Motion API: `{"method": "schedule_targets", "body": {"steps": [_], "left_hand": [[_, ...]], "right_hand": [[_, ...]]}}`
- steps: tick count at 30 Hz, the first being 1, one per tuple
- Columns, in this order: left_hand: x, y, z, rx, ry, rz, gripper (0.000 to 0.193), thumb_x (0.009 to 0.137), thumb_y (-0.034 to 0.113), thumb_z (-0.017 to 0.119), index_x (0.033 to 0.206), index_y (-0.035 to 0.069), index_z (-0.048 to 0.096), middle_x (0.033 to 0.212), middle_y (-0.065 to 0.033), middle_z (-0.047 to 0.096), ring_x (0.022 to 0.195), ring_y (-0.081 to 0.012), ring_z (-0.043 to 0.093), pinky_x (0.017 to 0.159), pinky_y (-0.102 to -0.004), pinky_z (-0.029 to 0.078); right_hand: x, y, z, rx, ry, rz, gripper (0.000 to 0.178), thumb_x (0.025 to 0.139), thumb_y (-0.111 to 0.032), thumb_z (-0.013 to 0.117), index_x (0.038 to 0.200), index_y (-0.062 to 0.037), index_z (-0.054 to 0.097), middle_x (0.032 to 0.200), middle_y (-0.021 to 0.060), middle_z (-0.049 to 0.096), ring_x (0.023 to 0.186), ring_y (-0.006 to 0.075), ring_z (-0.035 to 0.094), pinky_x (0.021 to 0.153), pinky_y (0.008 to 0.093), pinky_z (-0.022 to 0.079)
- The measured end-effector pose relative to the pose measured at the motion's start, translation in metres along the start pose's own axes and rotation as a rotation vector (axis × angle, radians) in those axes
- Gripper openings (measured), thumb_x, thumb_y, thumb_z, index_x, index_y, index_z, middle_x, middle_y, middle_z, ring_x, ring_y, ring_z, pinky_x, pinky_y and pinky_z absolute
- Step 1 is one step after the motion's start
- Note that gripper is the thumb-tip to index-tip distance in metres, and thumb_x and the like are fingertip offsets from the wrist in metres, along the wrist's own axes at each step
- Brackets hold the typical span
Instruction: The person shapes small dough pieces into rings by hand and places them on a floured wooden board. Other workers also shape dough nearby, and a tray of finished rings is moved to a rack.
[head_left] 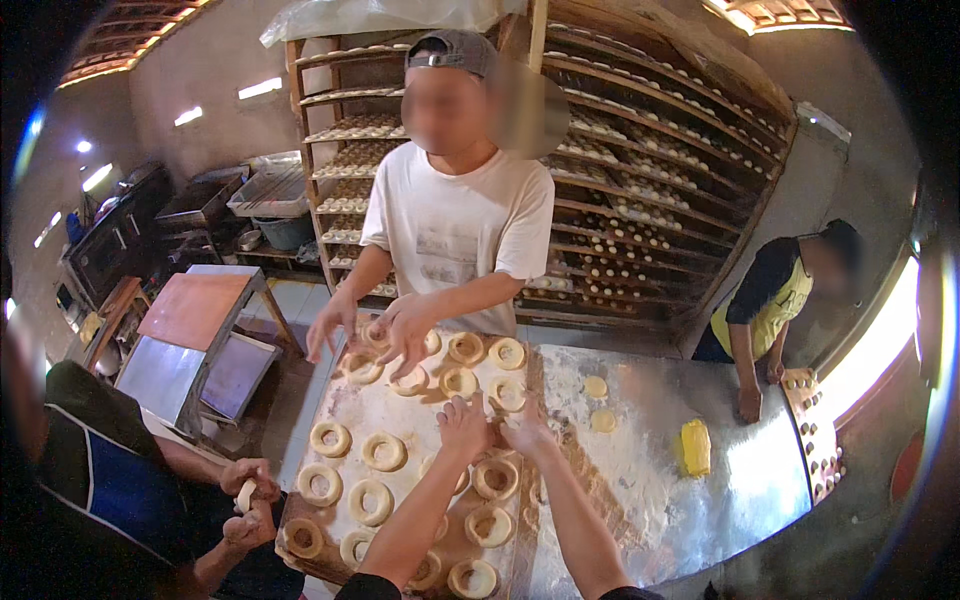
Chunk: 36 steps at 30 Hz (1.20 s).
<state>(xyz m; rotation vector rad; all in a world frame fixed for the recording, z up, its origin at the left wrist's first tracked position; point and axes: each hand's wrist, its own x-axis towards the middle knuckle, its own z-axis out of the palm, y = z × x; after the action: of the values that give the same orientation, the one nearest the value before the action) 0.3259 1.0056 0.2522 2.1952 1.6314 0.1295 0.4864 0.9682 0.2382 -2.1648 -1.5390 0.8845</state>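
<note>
Hanging over the flat, flour-dusted board [408, 412], the left hand [465, 430] had loosely spread fingers, the right hand [528, 432] a grip I could not tell, and beside them on that board a round, cream dough ring [497, 391] looked light, soft, best cupped around its rim.

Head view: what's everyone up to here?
The wearer's left hand and right hand are close together over a board of dough rings; whether they hold one is unclear. Across the board, a person in a white shirt reaches over it. At left, another person holds a piece of dough. A yellow lump lies on the metal table.
</note>
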Motion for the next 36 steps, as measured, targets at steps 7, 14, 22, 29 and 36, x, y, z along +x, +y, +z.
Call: {"method": "schedule_targets", "body": {"steps": [7,14,22,29,36], "left_hand": [[0.009,0.002,0.01,0.049,0.23,0.044,0.073,0.082,0.014,0.069,0.148,0.013,0.037,0.123,-0.0224,0.051,0.115,-0.0421,0.052,0.095,-0.0569,0.039],[-0.026,0.026,-0.007,-0.031,0.213,0.053,0.067,0.088,0.024,0.068,0.146,0.011,0.037,0.131,-0.0254,0.05,0.12,-0.0441,0.05,0.098,-0.0626,0.037],[-0.029,0.122,0.041,-0.408,0.11,0.233,0.048,0.095,0.03,0.06,0.131,0.0,0.053,0.1,-0.0288,0.066,0.095,-0.0452,0.065,0.083,-0.0521,0.052],[-0.08,0.206,0.059,-0.615,0.018,0.242,0.041,0.094,0.034,0.066,0.122,0.003,0.065,0.089,-0.0169,0.073,0.081,-0.0324,0.07,0.073,-0.0422,0.054],[-0.135,0.253,0.047,-0.653,0.134,0.321,0.025,0.085,0.014,0.074,0.107,0.004,0.068,0.086,-0.0137,0.069,0.077,-0.0313,0.067,0.066,-0.0397,0.052]], "right_hand": [[-0.004,-0.001,-0.004,0.071,0.147,-0.187,0.092,0.088,-0.037,0.069,0.156,-0.0094,0.013,0.148,0.034,0.039,0.135,0.0524,0.041,0.119,0.0508,0.028],[0.011,0.153,-0.063,-0.235,0.623,0.245,0.054,0.088,-0.039,0.066,0.128,-0.0038,0.056,0.122,0.0297,0.058,0.115,0.0417,0.057,0.096,0.051,0.047],[0.026,0.197,-0.104,0.014,0.093,-0.14,0.043,0.082,-0.025,0.076,0.114,-0.0043,0.055,0.101,0.0114,0.063,0.096,0.0296,0.062,0.084,0.0411,0.051],[-0.098,0.185,-0.145,0.884,-0.064,-0.287,0.052,0.08,0.004,0.072,0.119,-0.0083,0.04,0.097,0.0057,0.056,0.091,0.0179,0.059,0.077,0.03,0.048],[-0.136,0.182,-0.162,0.314,0.45,-0.483,0.055,0.079,0.004,0.071,0.124,-0.0076,0.042,0.109,0.009,0.056,0.097,0.0181,0.059,0.081,0.0373,0.051]]}}
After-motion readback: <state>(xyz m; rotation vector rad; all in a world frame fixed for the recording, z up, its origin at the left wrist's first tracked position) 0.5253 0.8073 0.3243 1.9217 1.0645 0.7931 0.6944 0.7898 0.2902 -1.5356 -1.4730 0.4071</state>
